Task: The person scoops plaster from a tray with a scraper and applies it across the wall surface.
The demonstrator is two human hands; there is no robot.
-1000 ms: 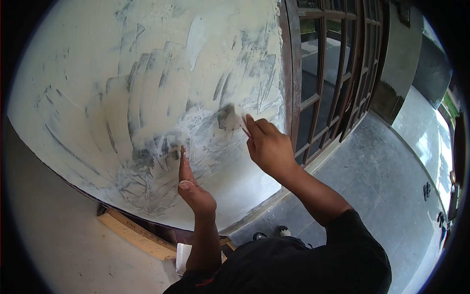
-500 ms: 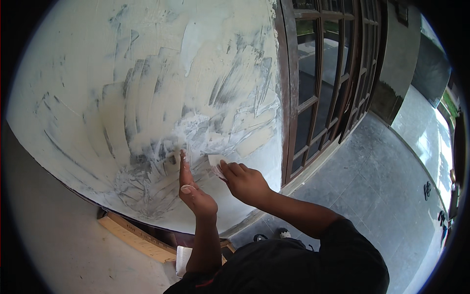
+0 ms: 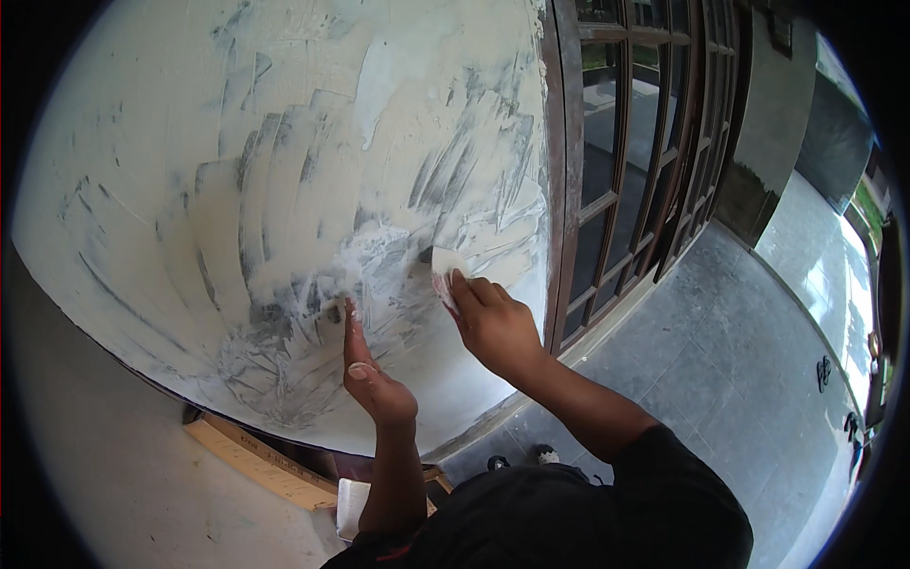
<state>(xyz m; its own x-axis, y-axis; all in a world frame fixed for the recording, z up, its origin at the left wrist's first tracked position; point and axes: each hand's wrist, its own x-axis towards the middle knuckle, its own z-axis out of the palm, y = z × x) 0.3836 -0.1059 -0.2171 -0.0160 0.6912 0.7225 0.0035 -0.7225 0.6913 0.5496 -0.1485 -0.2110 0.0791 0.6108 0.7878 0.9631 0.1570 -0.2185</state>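
My right hand (image 3: 500,327) grips a small pale putty scraper (image 3: 445,269), its blade up against a wall (image 3: 313,123) smeared with cream and white putty over grey streaks. White residue coats the lower part of the scraper. To the left, my left hand (image 3: 377,379) is held upright and edge-on, fingers stretched out, close to the wall. Whitish putty sticks to its fingertips and thumb. Its palm side faces the scraper and is seen only at a slant.
A brown wooden frame with glass panes (image 3: 607,152) borders the wall on the right. Grey floor tiles (image 3: 682,351) lie below it, with dark sandals (image 3: 823,374) farther right. At the wall's foot are a long cardboard box (image 3: 261,465) and a white container (image 3: 352,507).
My right hand has moved up and to the right with the scraper, now farther from my left hand. A darker patch shows beside the blade. My left hand has barely shifted.
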